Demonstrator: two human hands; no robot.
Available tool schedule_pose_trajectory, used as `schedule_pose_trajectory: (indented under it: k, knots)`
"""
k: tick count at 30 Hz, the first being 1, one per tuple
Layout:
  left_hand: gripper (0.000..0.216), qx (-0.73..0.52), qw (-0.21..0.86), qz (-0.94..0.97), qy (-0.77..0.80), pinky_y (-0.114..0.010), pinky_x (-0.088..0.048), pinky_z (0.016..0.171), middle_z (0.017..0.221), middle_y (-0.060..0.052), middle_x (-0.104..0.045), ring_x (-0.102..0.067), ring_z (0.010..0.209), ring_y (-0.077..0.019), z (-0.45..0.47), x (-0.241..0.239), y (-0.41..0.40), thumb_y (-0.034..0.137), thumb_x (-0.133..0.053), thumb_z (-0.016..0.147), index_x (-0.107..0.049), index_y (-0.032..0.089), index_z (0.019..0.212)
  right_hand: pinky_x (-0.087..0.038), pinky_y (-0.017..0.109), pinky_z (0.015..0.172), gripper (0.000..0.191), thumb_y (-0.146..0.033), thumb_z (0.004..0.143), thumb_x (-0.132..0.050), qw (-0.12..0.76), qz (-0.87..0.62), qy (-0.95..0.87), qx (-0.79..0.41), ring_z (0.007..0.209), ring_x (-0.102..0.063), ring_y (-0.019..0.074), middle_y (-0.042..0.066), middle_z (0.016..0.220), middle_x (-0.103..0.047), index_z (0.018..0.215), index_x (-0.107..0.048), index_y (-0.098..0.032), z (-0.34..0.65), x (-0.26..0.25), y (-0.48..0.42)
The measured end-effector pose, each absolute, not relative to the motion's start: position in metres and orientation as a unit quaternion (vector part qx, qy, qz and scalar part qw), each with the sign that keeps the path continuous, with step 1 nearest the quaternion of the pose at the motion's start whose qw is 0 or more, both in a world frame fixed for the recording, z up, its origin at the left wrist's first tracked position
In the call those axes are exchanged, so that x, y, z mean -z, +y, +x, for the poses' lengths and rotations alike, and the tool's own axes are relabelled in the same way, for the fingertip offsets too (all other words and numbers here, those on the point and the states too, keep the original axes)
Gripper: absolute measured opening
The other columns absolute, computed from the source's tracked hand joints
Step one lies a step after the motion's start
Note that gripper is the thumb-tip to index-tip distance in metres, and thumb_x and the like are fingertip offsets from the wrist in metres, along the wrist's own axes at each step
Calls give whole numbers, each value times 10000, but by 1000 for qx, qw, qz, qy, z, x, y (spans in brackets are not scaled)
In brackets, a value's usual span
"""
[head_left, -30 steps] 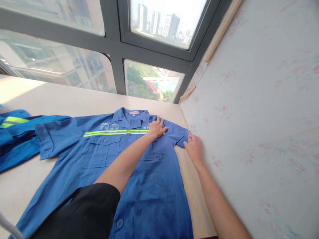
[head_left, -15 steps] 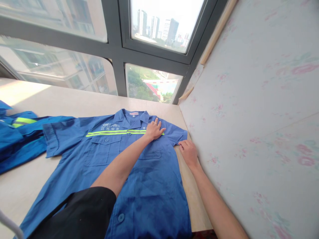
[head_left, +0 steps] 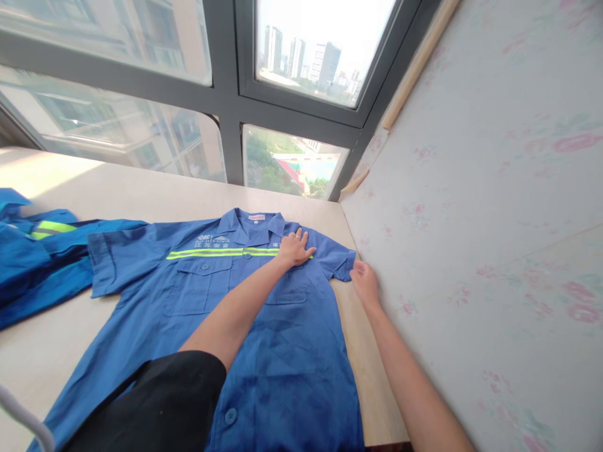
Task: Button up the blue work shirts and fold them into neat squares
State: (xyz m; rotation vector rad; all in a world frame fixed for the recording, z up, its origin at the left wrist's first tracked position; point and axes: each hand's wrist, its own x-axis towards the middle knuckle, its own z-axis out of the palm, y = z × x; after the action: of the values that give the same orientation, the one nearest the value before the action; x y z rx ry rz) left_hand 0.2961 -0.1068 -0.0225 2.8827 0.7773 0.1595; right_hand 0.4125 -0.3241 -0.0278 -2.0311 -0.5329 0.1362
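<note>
A blue short-sleeved work shirt [head_left: 292, 339] lies spread face up, collar toward the window, with a yellow-green stripe across its chest. My left hand [head_left: 294, 249] rests on the upper chest at the right, fingers spread and pressing the cloth. At the end of the right-hand sleeve [head_left: 333, 254], my right hand [head_left: 363, 279] has its fingers closed on the cuff edge. Part of the stripe and lettering is hidden under my left hand. My left forearm covers part of the shirt's middle.
Another blue garment with a reflective band [head_left: 42, 263] lies bunched at the left, touching the other sleeve. A flower-patterned wall [head_left: 471, 220] rises close on the right. The dark window frame [head_left: 230, 150] borders the pale ledge [head_left: 141, 188]. A pale curved tube [head_left: 26, 417] shows at lower left.
My right hand has moved slightly outward to the right along the sleeve end, and the cuff looks straighter. My left hand stays on the chest with its fingers a little more spread.
</note>
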Motion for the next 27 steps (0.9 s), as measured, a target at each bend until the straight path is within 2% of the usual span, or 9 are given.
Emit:
schedule_pose_trajectory:
  k: [2, 4, 8, 12, 15, 17, 20, 23, 27]
  knots:
    - [776, -31, 79, 961, 261, -459, -424, 968, 1597, -157, -281, -436, 1301, -364, 300, 19, -106, 643, -292, 920, -313, 159, 1525, -533, 331, 823, 149, -290, 801, -645, 607, -764, -114, -187, 894, -649, 210, 67, 933, -694, 914, -643, -193, 428, 21, -313]
    - [795, -18, 81, 961, 265, -459, -430, 948, 1605, -156, -259, -445, 1291, -371, 304, 17, -105, 666, -306, 905, -303, 176, 1531, -564, 299, 734, 179, -385, 840, -642, 658, -690, -42, -298, 795, -667, 189, 51, 805, -690, 844, -630, -206, 441, 12, -301]
    - [795, -25, 73, 960, 271, -458, -427, 918, 1599, -177, -262, -495, 1228, -373, 309, 19, -107, 669, -311, 904, -324, 168, 1521, -586, 329, 692, 198, -389, 844, -654, 604, -688, -52, -398, 722, -685, 200, 48, 696, -690, 814, -635, -194, 455, 1, -280]
    - [700, -92, 45, 963, 248, -477, -373, 957, 1519, -218, -396, -498, 1211, -357, 309, 24, -109, 589, -342, 933, -443, 116, 1439, -559, 333, 773, 181, -267, 717, -740, 542, -763, -136, -324, 805, -693, 211, 31, 762, -721, 850, -650, -183, 456, 1, -271]
    - [579, -140, 30, 964, 222, -481, -347, 975, 1468, -220, -460, -483, 1220, -344, 306, 27, -109, 500, -331, 964, -553, 103, 1322, -515, 327, 836, 203, -293, 670, -762, 495, -825, -161, -220, 913, -670, 239, 19, 779, -711, 799, -635, -202, 456, -2, -269]
    - [541, -149, 32, 964, 219, -480, -355, 968, 1450, -227, -474, -495, 1208, -341, 304, 28, -110, 456, -317, 977, -582, 93, 1278, -487, 333, 858, 197, -362, 721, -723, 400, -883, -213, -121, 966, -656, 265, 55, 827, -712, 782, -632, -198, 454, -8, -267]
    - [540, -145, 53, 960, 232, -472, -370, 981, 1402, -233, -517, -497, 1232, -334, 302, 30, -115, 441, -307, 986, -564, 85, 1300, -463, 327, 849, 235, -398, 869, -569, 270, -922, -277, -9, 999, -647, 268, 118, 949, -711, 902, -640, -176, 444, -20, -262]
    - [623, -129, 73, 956, 254, -502, -289, 1100, 1478, -227, -447, -377, 1379, -335, 303, 34, -119, 501, -302, 978, -479, 79, 1401, -452, 318, 802, 266, -369, 937, -474, 198, -931, -305, 27, 970, -648, 264, 140, 981, -705, 1026, -619, -164, 431, -34, -257]
    - [754, -70, 130, 956, 252, -552, -113, 1192, 1582, -199, -291, -203, 1486, -330, 303, 33, -116, 609, -248, 953, -368, 92, 1487, -436, 304, 749, 229, -362, 923, -507, 136, -929, -344, 22, 919, -652, 264, 121, 939, -707, 983, -634, -182, 424, -48, -256]
